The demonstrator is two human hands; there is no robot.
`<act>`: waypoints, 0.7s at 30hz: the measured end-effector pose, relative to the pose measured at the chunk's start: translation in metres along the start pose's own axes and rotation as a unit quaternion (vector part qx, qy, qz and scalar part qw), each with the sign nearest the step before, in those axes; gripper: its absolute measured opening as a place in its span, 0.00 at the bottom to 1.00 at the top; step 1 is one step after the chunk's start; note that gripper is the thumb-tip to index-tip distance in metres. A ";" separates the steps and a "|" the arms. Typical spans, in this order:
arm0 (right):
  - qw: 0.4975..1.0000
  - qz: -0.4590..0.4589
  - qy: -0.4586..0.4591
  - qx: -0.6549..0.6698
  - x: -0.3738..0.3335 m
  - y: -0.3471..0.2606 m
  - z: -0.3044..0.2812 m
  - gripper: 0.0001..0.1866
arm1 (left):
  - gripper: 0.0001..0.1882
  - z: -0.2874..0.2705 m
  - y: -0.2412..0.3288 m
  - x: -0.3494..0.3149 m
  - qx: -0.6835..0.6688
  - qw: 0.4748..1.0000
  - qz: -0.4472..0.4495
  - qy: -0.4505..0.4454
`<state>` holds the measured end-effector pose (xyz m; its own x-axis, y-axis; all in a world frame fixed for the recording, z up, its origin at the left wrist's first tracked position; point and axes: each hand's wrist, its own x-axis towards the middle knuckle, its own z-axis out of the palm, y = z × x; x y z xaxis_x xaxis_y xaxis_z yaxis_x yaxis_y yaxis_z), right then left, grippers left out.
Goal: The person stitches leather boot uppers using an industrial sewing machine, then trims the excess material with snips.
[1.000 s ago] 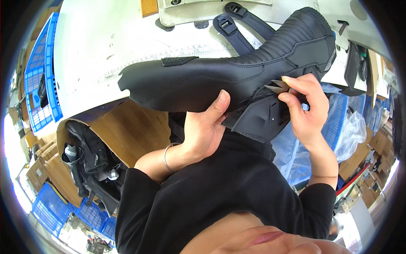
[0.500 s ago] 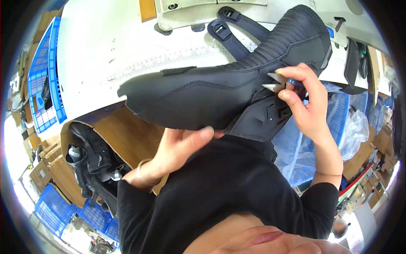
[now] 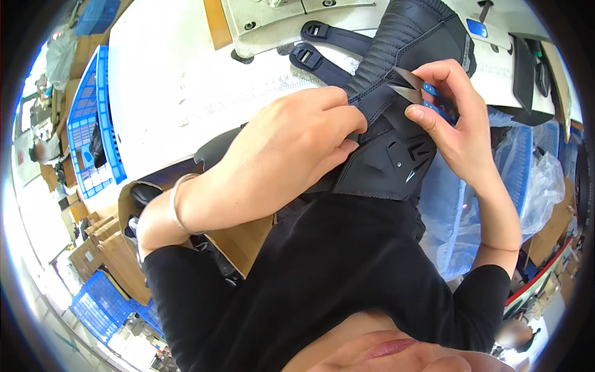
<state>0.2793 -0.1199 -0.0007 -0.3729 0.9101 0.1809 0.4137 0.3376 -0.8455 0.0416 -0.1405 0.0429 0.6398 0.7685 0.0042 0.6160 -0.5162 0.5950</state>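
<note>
A black boot upper (image 3: 412,37) with ribbed padding and stitched seams lies across the table's near edge. Two black straps with buckle ends (image 3: 308,57) stick out from its far side. My left hand (image 3: 297,136) rests on it near the ankle seam, thumb and fingers pinched together. Whatever they pinch is too small or hidden to tell. In my right hand (image 3: 458,118) is a pair of thread snips (image 3: 427,92) with blue handles, the blades apart and pointing left at the seam. Below the blades sits a stiff black panel (image 3: 375,170). My left forearm covers most of the boot's foot part.
The white table (image 3: 155,87) carries a pale metal machine bed (image 3: 282,25) at the back. A blue plastic basket (image 3: 114,124) stands left. An open cardboard box (image 3: 245,242) is under my left arm. Blue crates with clear plastic (image 3: 449,217) are at right.
My left hand has gone from under the boot's lower edge to the top, near the ankle seam. The boot has shifted up and slightly left. The snips stay in my right hand, slightly higher.
</note>
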 end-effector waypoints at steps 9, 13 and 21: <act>0.991 -0.013 -0.057 -0.119 -0.012 -0.008 -0.009 0.21 | 0.12 0.016 -0.016 -0.002 0.028 0.996 0.075 0.045; 0.967 -0.124 -0.067 -0.214 -0.013 -0.008 -0.007 0.20 | 0.12 0.020 -0.019 0.001 0.056 0.990 0.111 0.060; 0.955 -0.171 -0.050 -0.235 -0.015 -0.007 -0.001 0.15 | 0.13 0.023 -0.019 0.004 0.044 0.989 0.112 0.084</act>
<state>0.2831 -0.1357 0.0027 -0.6213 0.7071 0.3376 0.5716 0.7037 -0.4221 0.0431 -0.1361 0.0134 0.6845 0.6788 0.2660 0.5089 -0.7061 0.4924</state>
